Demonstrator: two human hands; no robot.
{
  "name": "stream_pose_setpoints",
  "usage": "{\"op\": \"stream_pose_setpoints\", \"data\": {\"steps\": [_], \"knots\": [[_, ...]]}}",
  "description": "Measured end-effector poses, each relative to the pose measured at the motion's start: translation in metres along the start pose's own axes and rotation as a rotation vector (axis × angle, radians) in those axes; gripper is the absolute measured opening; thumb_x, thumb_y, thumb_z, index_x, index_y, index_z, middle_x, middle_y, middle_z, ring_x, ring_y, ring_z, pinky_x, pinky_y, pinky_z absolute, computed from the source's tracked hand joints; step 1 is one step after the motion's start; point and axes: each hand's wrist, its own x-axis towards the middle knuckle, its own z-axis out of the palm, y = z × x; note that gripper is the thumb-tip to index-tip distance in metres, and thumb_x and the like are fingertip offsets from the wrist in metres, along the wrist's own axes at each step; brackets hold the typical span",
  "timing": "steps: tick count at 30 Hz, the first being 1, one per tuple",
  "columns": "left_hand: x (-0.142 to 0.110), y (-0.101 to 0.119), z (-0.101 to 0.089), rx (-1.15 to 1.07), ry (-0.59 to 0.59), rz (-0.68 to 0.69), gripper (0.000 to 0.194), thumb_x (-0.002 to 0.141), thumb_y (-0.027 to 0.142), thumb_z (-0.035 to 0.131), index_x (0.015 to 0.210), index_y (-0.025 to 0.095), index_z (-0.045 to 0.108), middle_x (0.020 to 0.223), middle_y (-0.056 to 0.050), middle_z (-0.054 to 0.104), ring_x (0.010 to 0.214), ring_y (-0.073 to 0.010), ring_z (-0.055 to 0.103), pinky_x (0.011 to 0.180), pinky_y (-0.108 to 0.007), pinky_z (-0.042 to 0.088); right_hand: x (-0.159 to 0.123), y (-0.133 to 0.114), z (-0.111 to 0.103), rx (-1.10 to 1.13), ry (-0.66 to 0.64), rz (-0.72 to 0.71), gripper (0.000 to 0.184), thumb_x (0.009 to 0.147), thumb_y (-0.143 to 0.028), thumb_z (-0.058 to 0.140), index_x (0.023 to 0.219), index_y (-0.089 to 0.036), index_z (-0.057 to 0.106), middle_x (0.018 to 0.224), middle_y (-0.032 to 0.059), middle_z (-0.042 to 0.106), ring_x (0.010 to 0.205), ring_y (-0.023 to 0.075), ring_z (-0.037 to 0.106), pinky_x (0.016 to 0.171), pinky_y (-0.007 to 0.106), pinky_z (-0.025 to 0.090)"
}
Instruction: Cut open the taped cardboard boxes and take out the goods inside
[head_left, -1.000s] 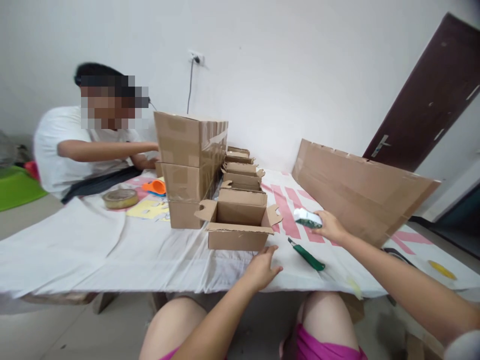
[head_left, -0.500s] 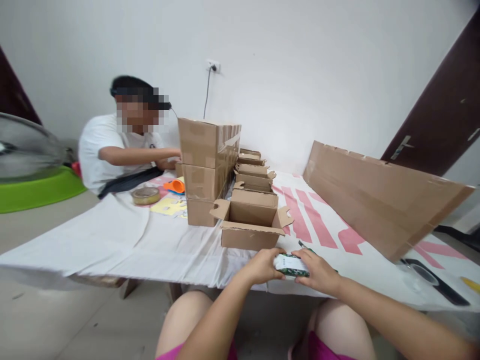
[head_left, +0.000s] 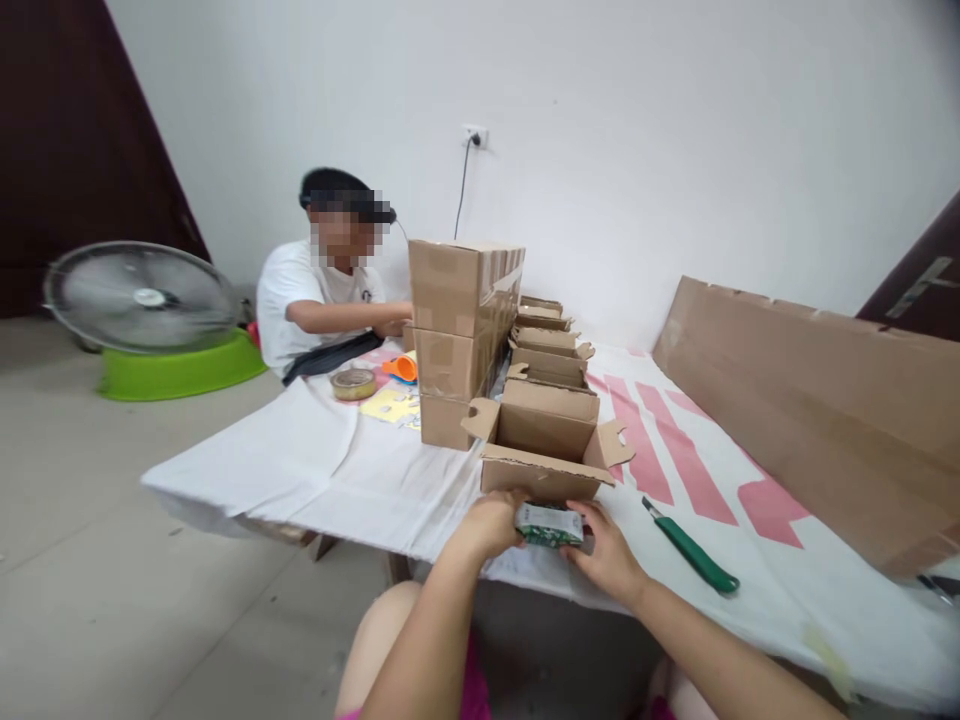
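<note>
Between my left hand (head_left: 491,525) and my right hand (head_left: 606,552) is a small green-and-white packet (head_left: 551,524), gripped at its two ends. It is just in front of the nearest open cardboard box (head_left: 547,473), whose flaps stand out to the sides. No contents show inside that box from here. To the right of my right hand lies a green utility knife (head_left: 694,548), its blade end pointing away from me. More open boxes (head_left: 551,365) stand in a row behind the nearest one.
Taped cartons (head_left: 448,290) are stacked left of the open boxes. A tape roll (head_left: 353,384) and an orange tool (head_left: 401,368) lie farther left, near a seated co-worker (head_left: 300,300). A large cardboard sheet (head_left: 817,410) leans at right. A fan (head_left: 146,298) stands on the floor.
My right hand has brought the packet from the right to my left hand, which took hold of its other end. Both hands moved in front of the nearest box. The view swung left.
</note>
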Motion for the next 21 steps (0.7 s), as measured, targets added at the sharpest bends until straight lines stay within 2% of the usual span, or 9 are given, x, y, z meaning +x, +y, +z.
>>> {"op": "stream_pose_setpoints", "data": {"steps": [4,10,15,18,21], "knots": [[0.001,-0.008,-0.002,0.005,0.046,-0.093,0.057,0.065,0.019,0.073,0.12,0.021,0.059,0.118,-0.009,0.066,0.105,-0.0264,0.064,0.088,-0.03,0.047,-0.004,0.014,0.014,0.034,-0.007,-0.005,0.046,0.081,-0.036,0.06,0.125,-0.023,0.053,0.12,0.0113,0.061,0.11,0.027,0.059,0.094,0.044,0.05],[0.005,-0.012,0.001,-0.013,0.049,-0.112,0.054,0.065,0.02,0.073,0.118,0.023,0.059,0.113,-0.006,0.068,0.099,-0.0239,0.066,0.083,-0.028,0.048,-0.005,0.021,0.018,0.008,0.006,0.011,0.049,0.083,-0.04,0.06,0.128,-0.024,0.05,0.121,0.0105,0.06,0.11,0.0272,0.059,0.096,0.045,0.048],[-0.001,-0.001,0.001,0.013,0.098,-0.097,0.048,0.069,0.021,0.07,0.117,0.021,0.059,0.115,-0.007,0.066,0.102,-0.0248,0.064,0.087,-0.031,0.047,-0.003,0.019,0.016,0.022,0.014,-0.002,0.048,0.083,-0.04,0.058,0.127,-0.021,0.052,0.117,0.0115,0.062,0.106,0.0269,0.06,0.092,0.044,0.049],[-0.005,0.009,-0.001,0.0,0.183,-0.031,0.038,0.077,0.024,0.065,0.114,0.021,0.061,0.12,-0.007,0.064,0.109,-0.0239,0.06,0.095,-0.031,0.045,-0.003,0.022,0.017,0.05,0.021,-0.003,0.048,0.082,-0.037,0.059,0.127,-0.02,0.052,0.114,0.0114,0.062,0.101,0.0256,0.061,0.09,0.043,0.05],[-0.004,0.019,0.0,-0.042,0.369,0.057,0.027,0.081,0.021,0.061,0.108,0.02,0.065,0.111,-0.006,0.067,0.107,-0.0228,0.059,0.096,-0.033,0.045,-0.003,0.027,0.02,0.082,0.019,0.008,0.05,0.081,-0.036,0.06,0.126,-0.018,0.052,0.11,0.0114,0.062,0.095,0.0237,0.062,0.087,0.042,0.051]]}}
